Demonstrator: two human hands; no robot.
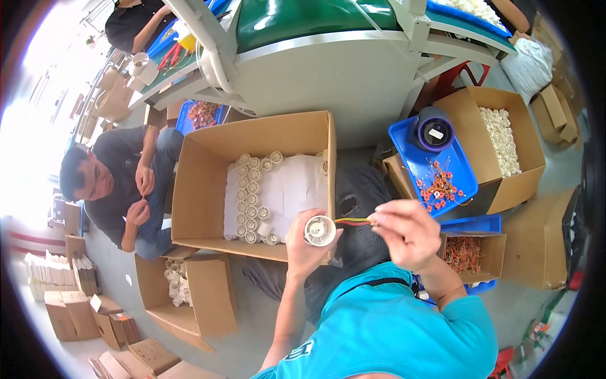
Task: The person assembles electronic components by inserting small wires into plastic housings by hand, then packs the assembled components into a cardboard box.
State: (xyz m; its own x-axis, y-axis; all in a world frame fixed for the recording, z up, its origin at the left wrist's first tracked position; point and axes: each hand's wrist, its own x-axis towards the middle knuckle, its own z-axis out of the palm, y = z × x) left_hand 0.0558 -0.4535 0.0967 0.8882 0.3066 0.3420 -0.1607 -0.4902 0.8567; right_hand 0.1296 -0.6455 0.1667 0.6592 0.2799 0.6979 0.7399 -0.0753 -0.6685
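My left hand [298,252] is closed around a white, round, cup-shaped plastic part [319,231], its open face turned up and a small fitting showing inside. Thin yellow and red wires [353,221] run out from its right side. Their far end is pinched between the thumb and fingertips of my right hand [407,234]. Both hands are over the near right corner of a large open cardboard box [252,131]. Inside this box, several similar white cup-shaped parts [252,187] stand in rows on a pale sheet, mostly along the left side.
On the right, a blue tray [464,169] bears red-and-orange wired pieces [440,186] and a dark round object [434,129]. Beyond it stands a carton of small white pieces [502,142]. A co-worker [117,180] sits at left, near another carton [214,294]. A grey machine frame [315,82] rises ahead.
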